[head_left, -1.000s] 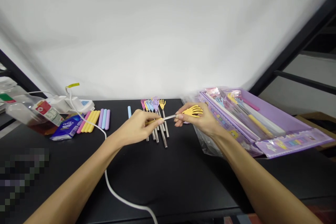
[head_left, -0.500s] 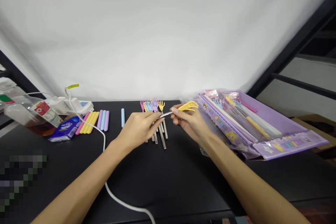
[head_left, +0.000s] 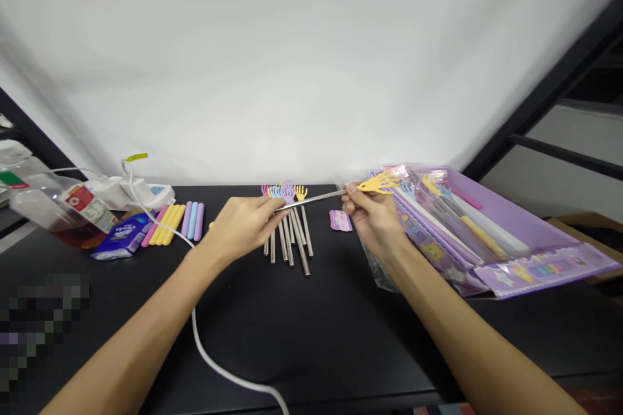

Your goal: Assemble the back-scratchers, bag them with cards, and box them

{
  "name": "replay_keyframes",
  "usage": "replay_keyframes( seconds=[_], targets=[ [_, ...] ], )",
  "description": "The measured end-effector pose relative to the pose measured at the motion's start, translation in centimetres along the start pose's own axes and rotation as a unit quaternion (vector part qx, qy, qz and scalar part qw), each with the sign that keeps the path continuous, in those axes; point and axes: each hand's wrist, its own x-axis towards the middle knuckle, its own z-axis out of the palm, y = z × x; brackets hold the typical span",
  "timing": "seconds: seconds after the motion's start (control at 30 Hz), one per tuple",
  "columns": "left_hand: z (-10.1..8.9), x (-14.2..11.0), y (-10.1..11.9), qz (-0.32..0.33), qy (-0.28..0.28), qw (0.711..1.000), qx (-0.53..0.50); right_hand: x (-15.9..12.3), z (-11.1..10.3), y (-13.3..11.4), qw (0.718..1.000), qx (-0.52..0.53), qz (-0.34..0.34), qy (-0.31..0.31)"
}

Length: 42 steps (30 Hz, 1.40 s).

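Note:
A back scratcher with a yellow hand-shaped head [head_left: 379,183] and a silver rod [head_left: 316,198] spans my two hands. My right hand [head_left: 372,211] pinches the rod just below the head. My left hand [head_left: 246,224] is closed around the other end; a bit of yellow [head_left: 211,225] shows behind it, and its grip area is mostly hidden. Behind and below the rod lies a bunch of back scratchers [head_left: 292,233] with bare metal rods and pink, blue, purple and yellow heads. A small pink card [head_left: 340,220] lies beside my right hand.
Pink and yellow tubes [head_left: 165,225] and purple and blue tubes [head_left: 193,220] lie at left, near a blue tissue pack [head_left: 121,237], a bottle [head_left: 53,214] and a power strip [head_left: 158,194]. A white cable [head_left: 209,353] crosses the black table. A purple box [head_left: 545,266] of wrapped scratchers stands right.
My right hand has moved right with the yellow head, and my left hand slightly left. More of the silver rod shows between them. The pink card has come into view.

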Motion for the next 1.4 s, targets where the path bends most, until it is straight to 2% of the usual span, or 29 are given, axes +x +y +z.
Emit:
replay_keyframes(
  seconds=[0.13,0.47,0.57,0.7,0.8,0.97,1.03,1.23,1.4],
  targets=[
    [0.3,0.5,1.0,0.026,0.009,0.999,0.039,-0.8,0.7,0.2,0.999,-0.021,0.017,-0.021],
    [-0.4,0.8,-0.2,0.022,-0.015,0.999,0.044,-0.6,1.4,-0.5,0.999,-0.034,0.011,-0.009],
    [-0.7,0.4,-0.8,0.014,-0.022,0.999,0.029,0.0,0.5,-1.0,0.999,-0.032,0.003,0.001],
    [-1.1,0.0,-1.9,0.001,-0.004,0.999,0.045,1.6,-1.9,-2.3,0.998,0.013,-0.04,0.055],
    [-0.8,0.4,-1.0,0.012,0.021,0.997,0.072,2.1,-2.6,-2.4,0.996,0.046,-0.042,0.064],
    [0.2,1.6,2.1,0.051,0.07,0.991,0.105,0.7,-0.9,-0.7,0.999,0.038,-0.002,0.023],
    [0.0,1.7,2.4,0.057,0.071,0.99,0.106,0.4,-0.5,-0.6,1.0,0.025,0.001,0.013],
    [-1.3,1.5,1.0,0.048,0.072,0.991,0.103,0.8,-0.8,-1.6,0.999,0.015,-0.032,0.032],
    [-0.6,2.2,2.7,0.055,0.103,0.989,0.091,-0.6,0.7,-0.2,0.999,0.032,-0.01,0.01]
  ],
)
